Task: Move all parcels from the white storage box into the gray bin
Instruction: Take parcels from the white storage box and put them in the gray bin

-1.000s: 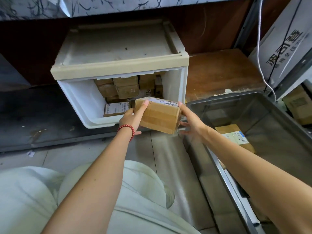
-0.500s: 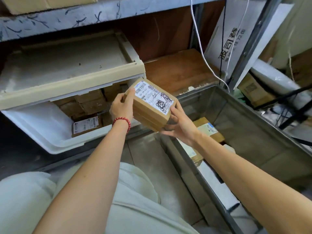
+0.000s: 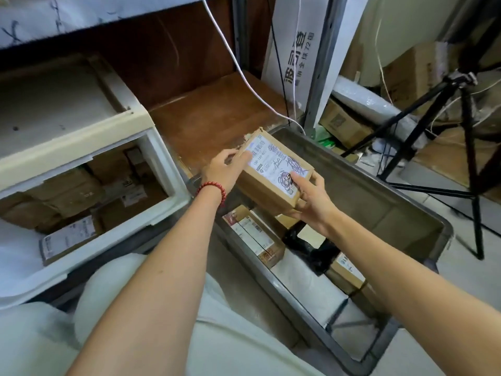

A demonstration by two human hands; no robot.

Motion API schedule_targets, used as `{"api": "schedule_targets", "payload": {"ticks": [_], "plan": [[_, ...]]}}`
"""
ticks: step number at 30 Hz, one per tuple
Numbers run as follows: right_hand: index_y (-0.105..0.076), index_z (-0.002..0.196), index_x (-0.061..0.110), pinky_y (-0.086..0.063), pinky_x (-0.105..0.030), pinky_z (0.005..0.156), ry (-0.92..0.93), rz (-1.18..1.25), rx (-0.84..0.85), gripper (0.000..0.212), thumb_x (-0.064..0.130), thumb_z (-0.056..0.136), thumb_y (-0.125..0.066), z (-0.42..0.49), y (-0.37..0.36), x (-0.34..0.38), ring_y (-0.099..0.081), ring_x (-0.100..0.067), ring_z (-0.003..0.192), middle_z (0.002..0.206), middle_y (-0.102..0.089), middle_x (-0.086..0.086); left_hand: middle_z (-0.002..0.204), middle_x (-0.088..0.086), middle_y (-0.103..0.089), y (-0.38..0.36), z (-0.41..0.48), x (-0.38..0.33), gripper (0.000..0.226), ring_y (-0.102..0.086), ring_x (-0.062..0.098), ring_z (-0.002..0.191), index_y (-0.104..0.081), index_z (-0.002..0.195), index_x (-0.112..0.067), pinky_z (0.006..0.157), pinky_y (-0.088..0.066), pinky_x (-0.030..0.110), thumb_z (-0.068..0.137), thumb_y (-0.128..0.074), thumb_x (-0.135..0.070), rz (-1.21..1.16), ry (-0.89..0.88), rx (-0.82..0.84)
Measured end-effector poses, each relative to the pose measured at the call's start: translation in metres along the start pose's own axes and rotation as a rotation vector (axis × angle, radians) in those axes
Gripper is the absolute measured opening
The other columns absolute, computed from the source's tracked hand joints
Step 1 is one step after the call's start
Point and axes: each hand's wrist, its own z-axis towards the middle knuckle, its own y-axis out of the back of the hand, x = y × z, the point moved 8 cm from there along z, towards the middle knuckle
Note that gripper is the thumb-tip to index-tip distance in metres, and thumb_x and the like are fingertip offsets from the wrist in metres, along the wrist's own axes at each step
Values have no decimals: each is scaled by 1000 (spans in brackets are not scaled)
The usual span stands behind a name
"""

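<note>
Has swung the parcel (image 3: 273,172) rightward within the last second: out from the mouth of the white storage box (image 3: 168,169) at 9 o'clock, to just above the far-left end of the gray bin (image 3: 385,202), a little past centre toward 1 o'clock. Held in the air, touching neither container.

Gripped at both ends: left hand (image 3: 222,169) with fingers curled over the far end, right hand (image 3: 311,202) cupping the near end from below, thumb pressed on the label.

Probably means one more transfer nearly done, with only lowering and release left. Would join the bin parcels (image 3: 254,234) already lying at 5 o'clock. Leaves several brown parcels (image 3: 70,194) in the box, so plenty remaining.

Lies label up, tipped a little toward the viewer, long axis running 10 o'clock to 4 o'clock.
</note>
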Motion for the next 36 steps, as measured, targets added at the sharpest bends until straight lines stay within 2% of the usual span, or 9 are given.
{"api": "schedule_targets", "payload": {"ticks": [3,8,13,17,21,25,30,32,36], "plan": [[-32,128,26,-58,-43,66,-15,-52,-76,50,31,90,-65,1,32,-3,-69,-14,61,85,-71,0,119,-3,-56,-37,5,2,49,-51,17,100,-51,121,-29,84,-39,29,83,-60,-58,94,13,154],[-36,125,30,-59,-43,78,-92,-123,-200,62,48,79,-73,3,74,-20,-68,-23,94,107,-70,-3,114,-4,-63,-86,15,9,46,-59,18,104,-52,111,-34,90,-46,34,79,-61,-64,138,18,250],[-35,126,27,-57,-31,62,-126,60,-342,62,43,80,-74,10,97,-44,-70,-15,81,101,-68,1,113,-7,-64,-123,36,7,48,-60,15,102,-53,121,-35,85,-46,27,80,-63,-58,226,-61,263],[-27,137,19,-60,-37,70,-170,110,-430,78,37,79,-76,34,105,-65,-70,-15,81,95,-62,6,123,-2,-57,-137,53,20,54,-55,20,111,-45,132,-31,92,-46,33,84,-63,-48,391,-152,272],[-19,143,20,-61,-33,65,-219,63,-495,95,41,73,-81,63,110,-85,-69,-16,89,118,-61,-4,125,-2,-53,-140,63,58,58,-54,20,108,-39,138,-30,86,-49,37,87,-58,-49,617,-149,315],[-36,124,20,-60,-42,71,-276,98,-545,99,61,50,-87,97,114,-107,-70,-20,91,120,-62,-4,143,-1,-41,-154,74,75,62,-48,24,123,-33,143,-29,97,-45,43,89,-56,-49,825,-207,356],[-60,119,12,-55,-36,91,-217,127,-505,57,46,76,-76,136,105,-120,-68,-18,97,107,-71,-4,158,3,-2,-181,83,93,73,-50,30,121,-21,148,-26,97,-46,44,89,-59,-45,762,-94,444],[-52,124,17,-52,-37,95,-199,103,-537,63,48,74,-75,142,106,-123,-65,-17,101,117,-66,-2,149,7,-10,-185,87,92,68,-56,29,105,-27,146,-26,92,-49,43,89,-60,-41,737,-97,396],[-43,132,24,-54,-27,70,-171,-71,-504,57,32,83,-73,144,104,-107,-59,-4,85,116,-62,4,122,4,-23,-186,100,90,61,-52,22,89,-32,145,-27,88,-49,35,90,-57,-38,663,-117,313]]}}
